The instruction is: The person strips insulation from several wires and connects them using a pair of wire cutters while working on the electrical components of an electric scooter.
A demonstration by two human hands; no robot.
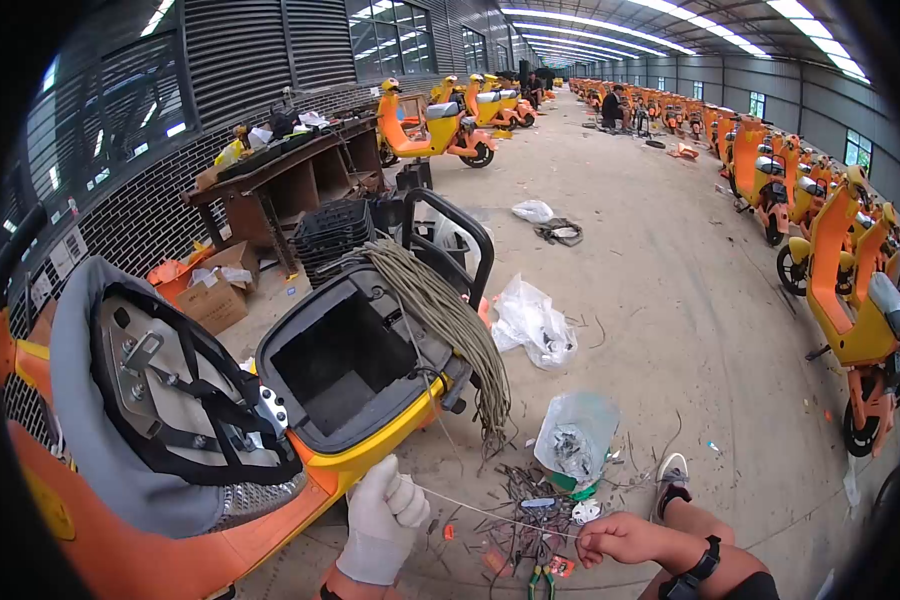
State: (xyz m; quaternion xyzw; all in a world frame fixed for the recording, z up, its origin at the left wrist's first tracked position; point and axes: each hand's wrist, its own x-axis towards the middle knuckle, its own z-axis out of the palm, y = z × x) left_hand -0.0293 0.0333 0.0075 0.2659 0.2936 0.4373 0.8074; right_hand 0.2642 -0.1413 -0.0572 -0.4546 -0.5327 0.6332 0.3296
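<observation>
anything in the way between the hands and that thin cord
Nothing visible at the bare right hand, which grips the thin cord directly; at the left hand, only its whitish glove comes between.

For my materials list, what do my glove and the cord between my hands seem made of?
Glove: probably matte whitish knitted fabric, judging by its soft creases. Cord: thin, pale, strung taut like string; natural or synthetic fibre, too fine to tell.

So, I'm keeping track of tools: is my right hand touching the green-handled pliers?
Apart. The head view shows a gap between the right hand and pliers, with an orange-red scrap between.
</observation>
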